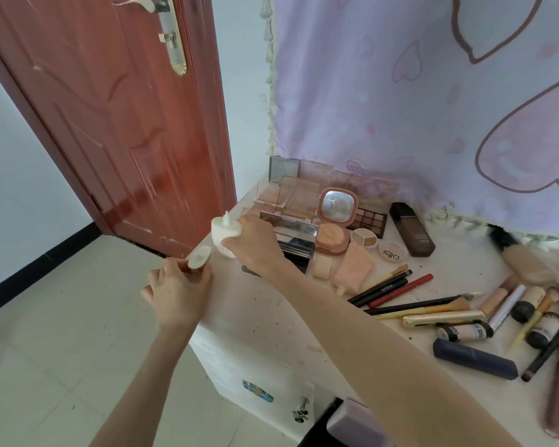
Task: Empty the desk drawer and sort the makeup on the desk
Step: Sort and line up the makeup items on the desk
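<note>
We hold the white bottle in the right hand at the far left corner of the desk, just left of the stacked palettes. The fingers and thumb are curled round the bottle's body, which leaves its small nozzle exposed at the top. We judge the bottle is kept over the desk edge so that it can be set down with the compacts once it is closed.

The left hand grips the cap, fingers clenched round its lower part, with the open end facing up and toward the bottle. Cap and bottle are near each other but not touching. We judge the step in hand to be recapping.

The right forearm reaches diagonally across the desk from near right to far left, wrist roughly straight. The left forearm rises from the near left, off the desk and over the floor, wrist bent slightly back.

The makeup lies sorted in loose groups by form:
- the palettes and the round compact at the far side;
- the pencils fanned at centre;
- the tubes and brushes heaped at the right.

The drawer front shows at the near edge; we cannot tell its contents.
</note>
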